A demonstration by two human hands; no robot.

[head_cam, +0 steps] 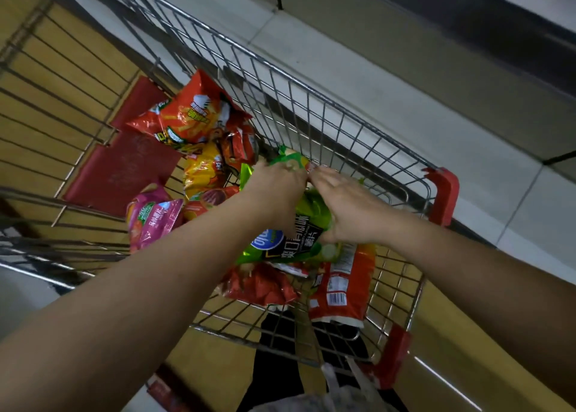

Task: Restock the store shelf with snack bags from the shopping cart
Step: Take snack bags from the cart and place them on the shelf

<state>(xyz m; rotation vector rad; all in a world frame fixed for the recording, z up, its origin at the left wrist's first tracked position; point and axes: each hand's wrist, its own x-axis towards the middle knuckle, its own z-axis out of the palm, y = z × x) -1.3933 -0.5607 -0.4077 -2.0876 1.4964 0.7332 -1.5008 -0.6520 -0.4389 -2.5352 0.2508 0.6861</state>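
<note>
Both arms reach down into a wire shopping cart point(343, 125) that holds several snack bags. My left hand point(277, 187) and my right hand point(346, 209) lie side by side on a green snack bag point(293, 243) with dark lettering. The left hand's fingers curl over the bag's far top edge. The right hand lies flat on the bag, fingers stretched forward and thumb against its right side. Around it lie a large orange-red bag point(190, 115), a yellow bag point(202, 168), a pink bag point(152, 218) and red bags point(343, 284).
The cart has red plastic corner guards point(442, 193). A flat red sheet point(124, 168) lies on the cart's bottom at the left. A pale shelf edge and tiled floor point(405, 106) run beyond the cart's right side. Dark trouser legs point(277, 368) show below the cart.
</note>
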